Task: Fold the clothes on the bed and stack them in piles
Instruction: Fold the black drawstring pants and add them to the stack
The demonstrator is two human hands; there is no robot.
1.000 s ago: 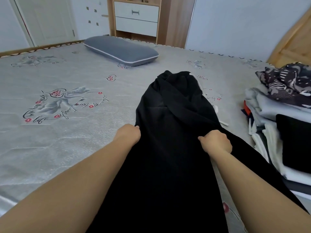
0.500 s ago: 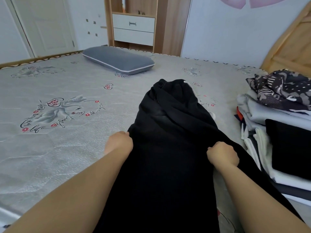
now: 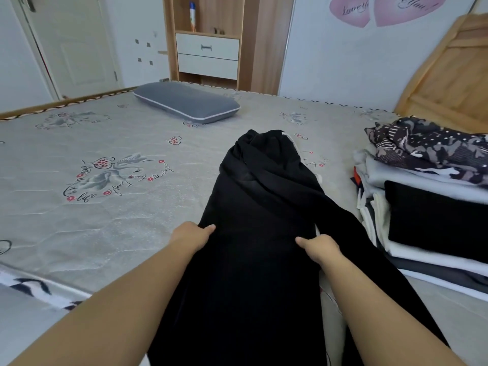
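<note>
A long black garment [image 3: 258, 207] lies stretched along the grey patterned bed [image 3: 105, 228], its far end bunched and twisted. My left hand [image 3: 191, 235] grips its left edge, thumb on top of the cloth. My right hand [image 3: 320, 247] grips its right edge at about the same height. The near part of the garment runs down between my forearms and out of view. A pile of folded clothes [image 3: 427, 215] sits at the right side of the bed, with a dark patterned piece [image 3: 433, 149] on top.
A grey pillow [image 3: 186, 101] lies at the far side of the bed. Beyond it stand a wooden cabinet with white drawers [image 3: 208, 55] and a white door [image 3: 71, 46]. A wooden headboard [image 3: 449, 83] rises at the right.
Both hands have drawn back toward me along the bed, pulling the black garment with them. The camera has tilted up, showing more of the wall and cabinet.
</note>
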